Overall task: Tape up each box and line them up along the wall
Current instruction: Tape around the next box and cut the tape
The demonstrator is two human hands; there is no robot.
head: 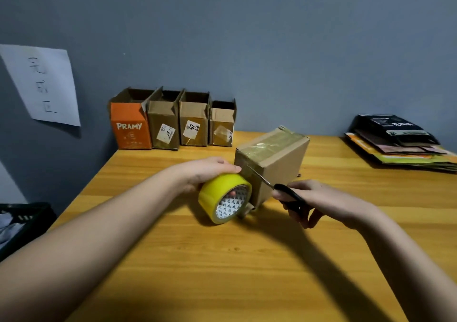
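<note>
A brown cardboard box with clear tape across its top stands in the middle of the wooden table. My left hand grips a yellow tape roll held against the box's near left side. My right hand holds black-handled scissors, whose blades point up and left at the box's near face beside the roll. Several open boxes stand in a row against the wall at the back left: an orange one and three brown ones.
A stack of flat packaging and black bags lies at the table's back right. A white sheet with writing hangs on the grey wall at the left. A dark basket sits left of the table, below its level.
</note>
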